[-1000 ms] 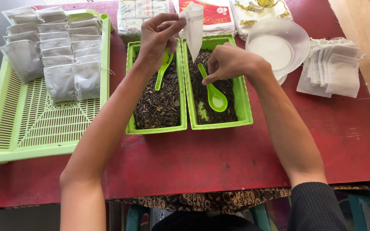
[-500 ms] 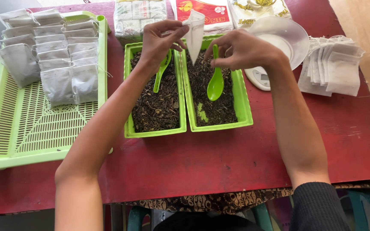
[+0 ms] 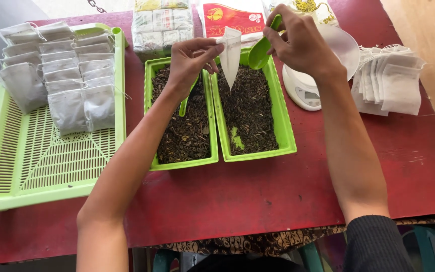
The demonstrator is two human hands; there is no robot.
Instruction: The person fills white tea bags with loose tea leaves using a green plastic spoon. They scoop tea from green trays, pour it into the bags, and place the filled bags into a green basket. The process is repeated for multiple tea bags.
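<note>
Left hand (image 3: 190,63): your fingers are pinching the top edge of a white paper sachet (image 3: 230,54) — it is hanging point-down over the right green tray (image 3: 285,126).
Right hand (image 3: 300,43): your fingers are closing round a green scoop (image 3: 261,50) — its bowl is tilting just beside the sachet's mouth.
Below the fingers: dark loose tea (image 3: 250,108) is filling the tray.

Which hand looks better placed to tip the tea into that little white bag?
The right hand: it holds the green spoon raised beside the bag's mouth. The left hand is occupied pinching the white bag above the right tea tray.
</note>
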